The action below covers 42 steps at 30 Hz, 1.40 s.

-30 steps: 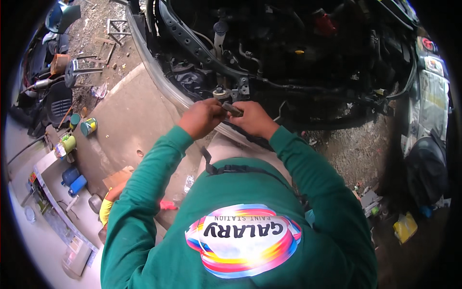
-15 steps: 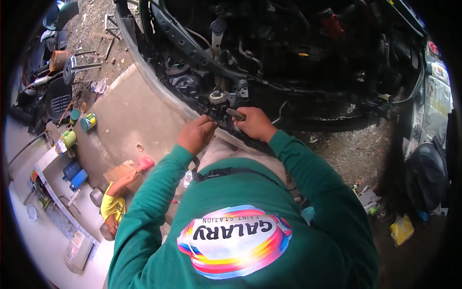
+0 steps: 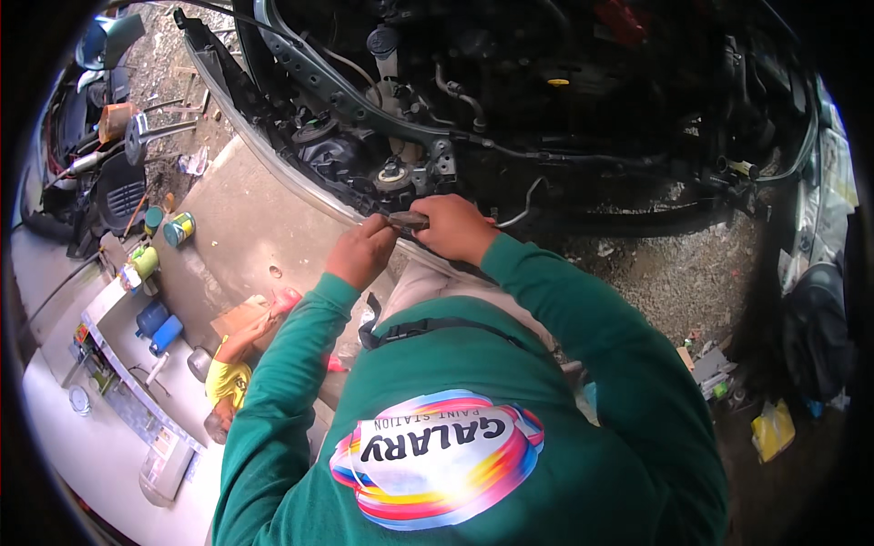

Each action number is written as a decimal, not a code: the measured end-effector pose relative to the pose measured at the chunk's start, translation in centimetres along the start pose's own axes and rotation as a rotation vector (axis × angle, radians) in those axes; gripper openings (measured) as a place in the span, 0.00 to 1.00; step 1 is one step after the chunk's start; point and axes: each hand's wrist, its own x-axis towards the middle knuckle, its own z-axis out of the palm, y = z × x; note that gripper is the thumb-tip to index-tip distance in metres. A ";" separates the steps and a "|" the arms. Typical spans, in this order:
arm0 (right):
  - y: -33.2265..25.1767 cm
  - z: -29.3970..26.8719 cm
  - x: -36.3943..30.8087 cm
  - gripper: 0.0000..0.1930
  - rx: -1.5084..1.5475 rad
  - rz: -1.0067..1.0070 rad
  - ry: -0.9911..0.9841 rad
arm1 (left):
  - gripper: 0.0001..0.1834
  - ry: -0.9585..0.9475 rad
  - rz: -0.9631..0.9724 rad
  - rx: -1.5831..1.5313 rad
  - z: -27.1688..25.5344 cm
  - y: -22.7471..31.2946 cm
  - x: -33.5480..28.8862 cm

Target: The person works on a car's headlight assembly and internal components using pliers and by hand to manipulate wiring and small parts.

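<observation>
We are seeing the right hand (image 3: 452,227) gripping a grey tool (image 3: 408,219) between both hands. The left hand (image 3: 362,250) is bunching its fingertips by the tip; whether it is pinching, we cannot tell. We are judging the tool light, stiff, sturdy, and favouring its middle for hold. Below the hands, dark lettering is showing inverted on the shirt (image 3: 583,473).

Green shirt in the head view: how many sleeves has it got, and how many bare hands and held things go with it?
Sleeves: 2 (left sleeve, right sleeve)
Bare hands: 2 (left hand, right hand)
Held things: 1 (grey object)
Total: 5
</observation>
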 end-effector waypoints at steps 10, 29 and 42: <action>0.5 1.0 0.9 0.11 -0.072 0.020 0.017 | 0.04 -0.045 -0.076 0.114 0.1 0.9 -0.1; 0.2 0.6 1.0 0.11 -0.025 0.042 -0.072 | 0.09 0.128 -0.734 -0.770 2.3 2.5 -0.7; -1.2 -2.5 0.5 0.13 0.028 -0.012 -0.124 | 0.09 0.207 -0.489 -0.445 0.1 4.4 -0.5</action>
